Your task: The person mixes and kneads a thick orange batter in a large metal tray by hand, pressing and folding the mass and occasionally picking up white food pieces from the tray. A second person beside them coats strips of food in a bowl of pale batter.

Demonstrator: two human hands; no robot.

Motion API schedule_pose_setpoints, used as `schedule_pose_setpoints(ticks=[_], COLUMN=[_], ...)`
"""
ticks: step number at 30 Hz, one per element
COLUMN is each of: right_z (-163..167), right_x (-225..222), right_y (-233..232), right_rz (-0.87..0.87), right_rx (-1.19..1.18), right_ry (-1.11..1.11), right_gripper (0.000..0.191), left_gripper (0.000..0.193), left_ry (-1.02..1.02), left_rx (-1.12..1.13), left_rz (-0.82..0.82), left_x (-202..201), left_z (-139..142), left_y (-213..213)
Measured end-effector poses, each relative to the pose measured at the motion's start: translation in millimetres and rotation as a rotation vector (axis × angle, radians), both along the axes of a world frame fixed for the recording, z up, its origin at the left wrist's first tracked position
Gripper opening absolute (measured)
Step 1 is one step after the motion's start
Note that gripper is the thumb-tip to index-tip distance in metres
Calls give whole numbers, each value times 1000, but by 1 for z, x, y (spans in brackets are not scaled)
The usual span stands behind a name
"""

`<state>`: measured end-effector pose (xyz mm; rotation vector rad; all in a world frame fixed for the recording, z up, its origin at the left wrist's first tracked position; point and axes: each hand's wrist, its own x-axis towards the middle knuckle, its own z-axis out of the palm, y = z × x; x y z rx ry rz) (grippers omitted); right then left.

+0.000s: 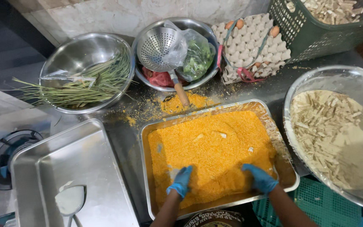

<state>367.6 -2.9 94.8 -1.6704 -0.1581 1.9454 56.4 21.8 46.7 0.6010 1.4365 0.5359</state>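
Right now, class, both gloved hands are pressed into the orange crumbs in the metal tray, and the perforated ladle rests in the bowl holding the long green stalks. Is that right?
Not quite. The head view shows the left hand and right hand in the orange crumbs of the metal tray, but the perforated ladle rests in the neighbouring bowl with bagged greens, not the bowl with long green stalks.

A food-preparation kitchen is indicated: a steel worktop (122, 138) is loaded with a crumb-filled tray (282, 168), with steel bowls (85, 46) at 11 o'clock and an egg carton (253, 46) at 1 o'clock.
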Motion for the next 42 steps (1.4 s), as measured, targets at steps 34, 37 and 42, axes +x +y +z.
schedule_pose_setpoints(ticks=[34, 37, 42], right_z=[-2, -2, 5], right_x=[30, 28, 21], right_y=[1, 3, 1], right_rz=[403, 611, 545], right_rx=[337, 259, 324], right_ry=[-989, -1056, -1127], right_gripper=[81, 76, 81], left_gripper=[55, 54, 52], left_ry=[266, 283, 124], left_rx=[344, 298, 151], left_rz=[-27, -166, -178], left_x=[-19, -22, -20], left_z=[-12, -12, -14], left_y=[-18, -25, -34])
